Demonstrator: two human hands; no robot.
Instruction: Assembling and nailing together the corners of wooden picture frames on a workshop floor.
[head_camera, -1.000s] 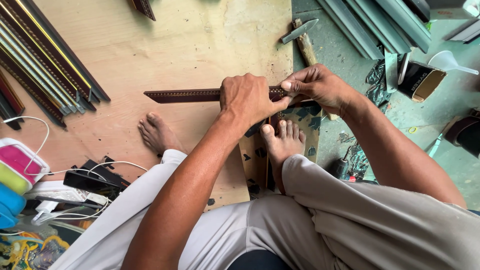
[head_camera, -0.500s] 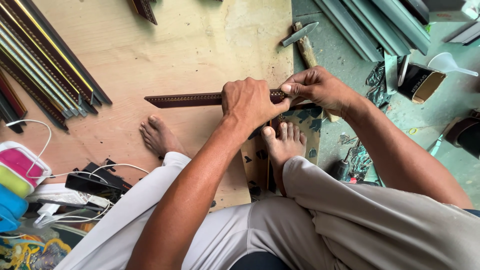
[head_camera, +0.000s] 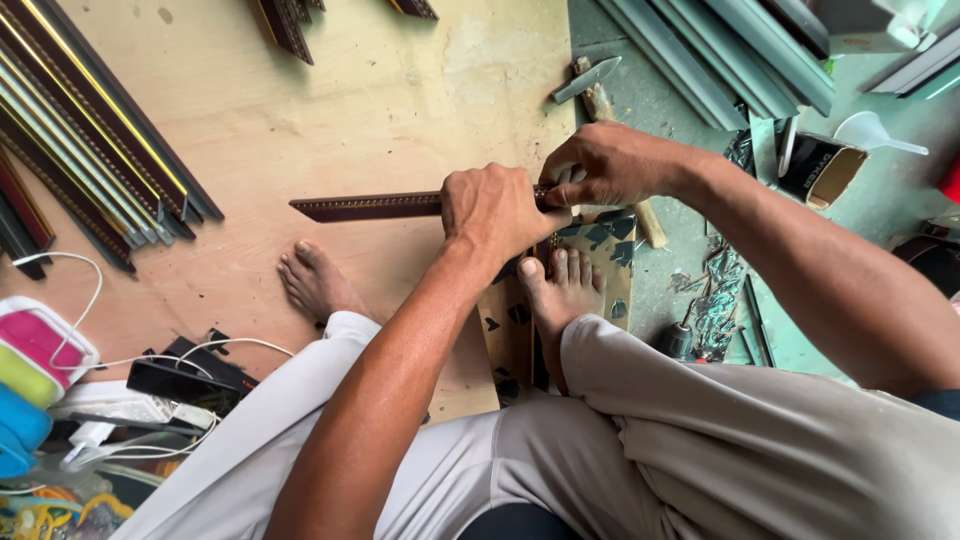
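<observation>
Head view: a person sits on the floor over a plywood board (head_camera: 400, 120).
Left hand (head_camera: 495, 208): grip closed around a dark moulding strip (head_camera: 365, 206), pinning it flat on the board.
Right hand (head_camera: 605, 165): fingers pinched shut at the strip's right end; whether they hold anything else is hidden.
Progress: judged midway, since the strip is clamped and being worked; loose strips (head_camera: 90, 150) lie well apart to the left.

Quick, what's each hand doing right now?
Left hand: closed around the dark moulding strip.
Right hand: fingers pinched at the strip's end; what they hold cannot be told.
</observation>
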